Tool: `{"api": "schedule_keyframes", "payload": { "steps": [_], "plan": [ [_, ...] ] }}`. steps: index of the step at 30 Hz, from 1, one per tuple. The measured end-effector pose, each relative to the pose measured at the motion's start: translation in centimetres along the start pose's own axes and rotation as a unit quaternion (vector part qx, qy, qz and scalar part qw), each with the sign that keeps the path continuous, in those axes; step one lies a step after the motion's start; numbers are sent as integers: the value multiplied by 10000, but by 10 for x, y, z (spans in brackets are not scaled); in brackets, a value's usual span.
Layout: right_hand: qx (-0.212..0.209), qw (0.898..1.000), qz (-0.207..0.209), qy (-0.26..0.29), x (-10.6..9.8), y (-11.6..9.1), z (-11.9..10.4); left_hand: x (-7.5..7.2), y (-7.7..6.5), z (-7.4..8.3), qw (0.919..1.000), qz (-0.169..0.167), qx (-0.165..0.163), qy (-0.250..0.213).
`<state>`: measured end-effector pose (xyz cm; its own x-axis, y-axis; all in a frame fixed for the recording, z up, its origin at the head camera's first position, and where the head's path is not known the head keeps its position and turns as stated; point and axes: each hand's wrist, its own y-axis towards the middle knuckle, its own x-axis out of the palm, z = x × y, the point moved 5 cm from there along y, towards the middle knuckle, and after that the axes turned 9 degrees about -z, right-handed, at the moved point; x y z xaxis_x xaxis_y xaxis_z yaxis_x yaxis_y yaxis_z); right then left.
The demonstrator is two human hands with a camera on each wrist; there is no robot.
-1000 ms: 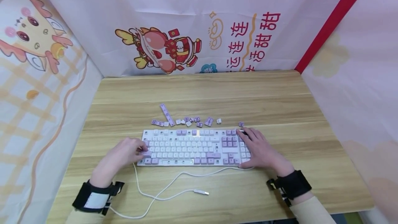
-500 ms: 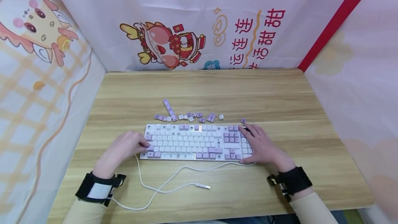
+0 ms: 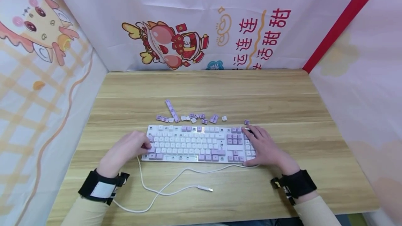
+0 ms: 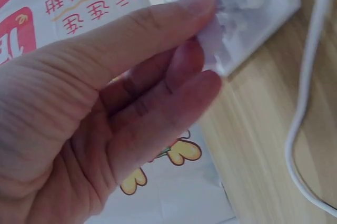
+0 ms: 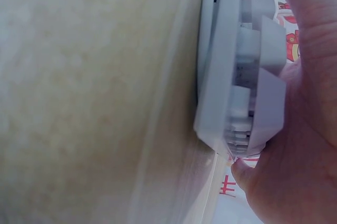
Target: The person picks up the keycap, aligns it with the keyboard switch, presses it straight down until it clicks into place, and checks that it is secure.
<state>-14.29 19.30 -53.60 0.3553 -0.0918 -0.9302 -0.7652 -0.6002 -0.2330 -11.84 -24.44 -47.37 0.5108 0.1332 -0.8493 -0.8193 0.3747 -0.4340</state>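
A white and purple keyboard point(image 3: 188, 145) lies on the wooden table, with bare switches showing where some keycaps are off. At its left end, my left hand point(image 3: 125, 149) pinches a wide purple keycap point(image 3: 151, 150) between thumb and fingers. The left wrist view has the thumb point(image 4: 195, 10) against this purple keycap point(image 4: 211, 50), blurred at the keyboard's corner. My right hand point(image 3: 267, 149) spans the keyboard's right end, thumb at the near edge and fingers at the far edge. In the right wrist view the keyboard's side point(image 5: 218, 87) stands close beside the palm.
Behind the keyboard lie several loose keycaps point(image 3: 214, 119), and a long purple spacebar point(image 3: 172, 111) is slanted among them. A white cable point(image 3: 182, 172) loops across the table in front, ending in a USB plug point(image 3: 205, 188). Printed cloth point(image 3: 176, 2) hangs around the table.
The head view has shifted slightly, so the keyboard appears a little higher. My left hand stays at the wide purple keycap, its wrist slightly turned; my right hand keeps its hold.
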Motion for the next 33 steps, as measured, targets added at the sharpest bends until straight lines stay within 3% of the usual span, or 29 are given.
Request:
{"api": "schedule_keyframes", "payload": {
  "steps": [12, 21, 25, 33],
  "plan": [
    [-94, 9998, 154, -22, 2, -1, 0, 0, 5, -4, 9994, 117, 14, 313],
    [-128, 9999, 82, -33, 0, -1, 0, 1, 7, -6, 9998, -166, -146, -13],
    [-99, 9999, 4, -17, 0, -1, 0, -1, 7, -6, 9997, -217, -23, -106],
    [-141, 9999, 64, -2, -2, -2, -1, 1, 19, -17, 9979, -391, -43, -523]
  ]
}}
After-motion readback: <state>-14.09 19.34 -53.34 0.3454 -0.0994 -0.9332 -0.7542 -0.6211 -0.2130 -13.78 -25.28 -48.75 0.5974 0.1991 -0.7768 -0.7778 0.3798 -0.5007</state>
